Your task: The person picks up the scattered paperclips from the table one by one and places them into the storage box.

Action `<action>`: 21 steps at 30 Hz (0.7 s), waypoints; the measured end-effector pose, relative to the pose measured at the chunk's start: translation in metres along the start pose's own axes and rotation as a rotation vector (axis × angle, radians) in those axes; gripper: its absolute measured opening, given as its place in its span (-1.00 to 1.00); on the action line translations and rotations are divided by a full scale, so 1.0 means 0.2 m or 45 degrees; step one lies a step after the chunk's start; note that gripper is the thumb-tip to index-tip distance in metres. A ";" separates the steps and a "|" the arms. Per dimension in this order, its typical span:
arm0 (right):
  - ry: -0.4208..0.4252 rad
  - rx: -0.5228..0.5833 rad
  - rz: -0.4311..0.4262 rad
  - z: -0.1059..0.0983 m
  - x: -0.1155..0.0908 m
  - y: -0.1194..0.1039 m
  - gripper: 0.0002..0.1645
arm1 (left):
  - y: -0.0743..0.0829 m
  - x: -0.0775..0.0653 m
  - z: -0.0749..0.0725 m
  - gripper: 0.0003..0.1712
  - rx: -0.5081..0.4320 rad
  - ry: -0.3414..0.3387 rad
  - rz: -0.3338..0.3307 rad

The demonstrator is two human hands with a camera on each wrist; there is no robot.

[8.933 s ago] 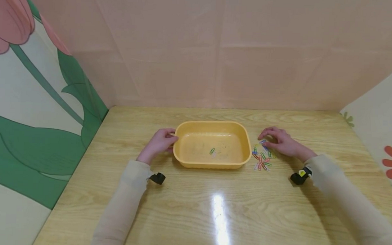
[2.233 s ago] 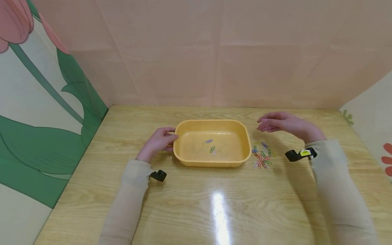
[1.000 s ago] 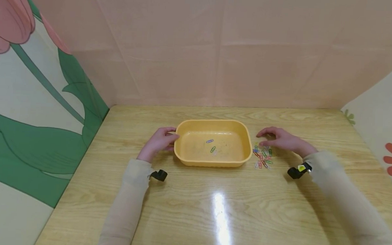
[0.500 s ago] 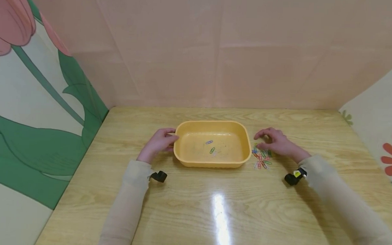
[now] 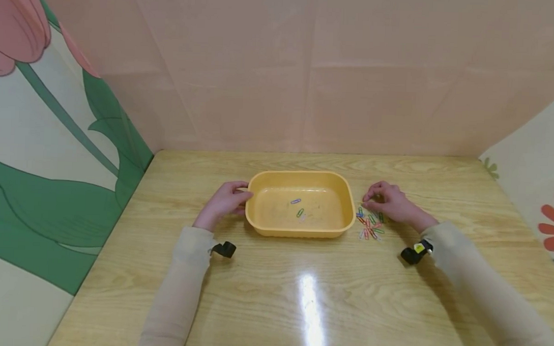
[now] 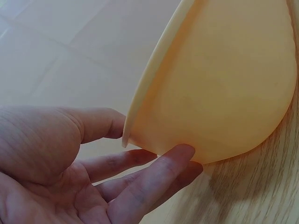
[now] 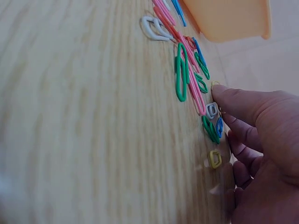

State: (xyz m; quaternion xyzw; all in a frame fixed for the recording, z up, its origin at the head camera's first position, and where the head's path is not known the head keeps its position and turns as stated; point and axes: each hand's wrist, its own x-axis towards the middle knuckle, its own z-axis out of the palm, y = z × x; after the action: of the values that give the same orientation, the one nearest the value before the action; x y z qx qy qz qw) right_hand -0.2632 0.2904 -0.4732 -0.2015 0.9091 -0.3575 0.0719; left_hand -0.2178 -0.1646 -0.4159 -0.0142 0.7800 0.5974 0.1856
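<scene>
A yellow plastic basin [image 5: 275, 229] stands on the wooden table, with a green paper clip [image 5: 300, 213], a blue-purple paper clip [image 5: 296, 200] and a pale clip lying inside. At its left end my left hand [image 5: 223, 200] holds the rim, the thumb at the edge and the fingers [image 6: 154, 182] against the outer wall. Right of the basin lies a loose pile of coloured paper clips [image 5: 368, 228]. My right hand [image 5: 392, 202] is low at the pile's far side, its thumb and fingertips pinching a yellow paper clip [image 7: 215, 83], mostly covered by the thumb.
Other clips, such as a green one [image 7: 181, 72] and a yellow one [image 7: 215, 159], lie spread on the table [image 5: 236, 304] close to the right hand. A pink cloth backdrop [image 5: 307, 92] hangs behind the table, and a flower-print panel [image 5: 67, 135] stands at the left.
Since the oldest frame a blue-purple clip has come into the basin. My right hand was raised behind the pile, came back down, and its fingertips closed on a yellow clip. The left hand stays put.
</scene>
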 end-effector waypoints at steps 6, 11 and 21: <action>0.014 -0.028 -0.017 0.00 0.00 0.00 -0.86 | 0.00 0.00 0.00 -0.51 0.014 0.011 0.001; 0.034 0.004 -0.049 0.00 0.00 -0.02 -0.89 | 0.00 0.00 0.00 -0.52 0.018 0.018 -0.017; 0.016 0.117 0.136 -0.01 0.00 -0.08 -0.78 | 0.00 -0.01 0.01 -0.52 0.022 0.026 -0.007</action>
State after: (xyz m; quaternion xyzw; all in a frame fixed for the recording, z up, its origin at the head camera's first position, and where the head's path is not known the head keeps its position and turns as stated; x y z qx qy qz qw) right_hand -0.2593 0.2816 -0.4602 -0.1470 0.9017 -0.3956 0.0942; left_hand -0.2158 -0.1636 -0.4150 -0.0207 0.7869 0.5900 0.1795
